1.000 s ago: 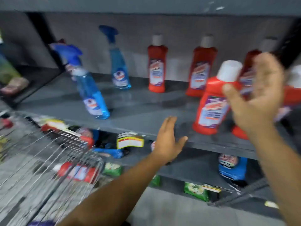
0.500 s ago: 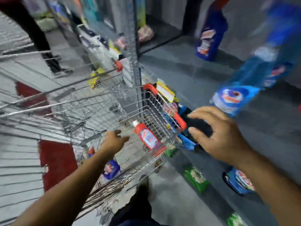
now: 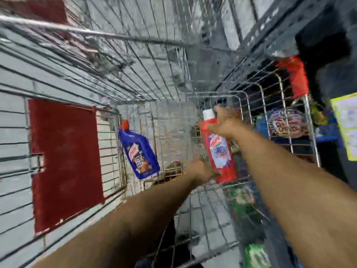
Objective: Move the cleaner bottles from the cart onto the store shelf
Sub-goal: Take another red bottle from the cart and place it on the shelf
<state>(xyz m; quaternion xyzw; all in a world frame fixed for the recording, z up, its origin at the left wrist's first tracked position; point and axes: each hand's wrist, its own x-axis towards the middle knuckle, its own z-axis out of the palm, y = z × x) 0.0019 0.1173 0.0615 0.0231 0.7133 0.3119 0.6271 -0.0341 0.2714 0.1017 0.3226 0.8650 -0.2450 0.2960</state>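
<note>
I look down into a wire cart [image 3: 116,36]. A red cleaner bottle [image 3: 220,151] with a white cap lies inside, at its right side. My right hand [image 3: 226,122] is on the bottle's neck, fingers wrapped by the cap. My left hand [image 3: 201,169] touches the bottle's lower end; blur hides whether it grips. A blue cleaner bottle [image 3: 139,151] with a red cap lies at the cart's left side, untouched. The dark store shelf [image 3: 328,45] runs along the right edge.
A yellow price tag [image 3: 345,128] hangs on the shelf edge at right. Packaged goods [image 3: 286,124] sit on a lower shelf behind the cart's wire wall. A red floor patch [image 3: 65,161] shows through the cart at left.
My view swung from the shelf down into the cart. Both hands dropped from the shelf into the cart and reached the red bottle, the right one closing on its neck.
</note>
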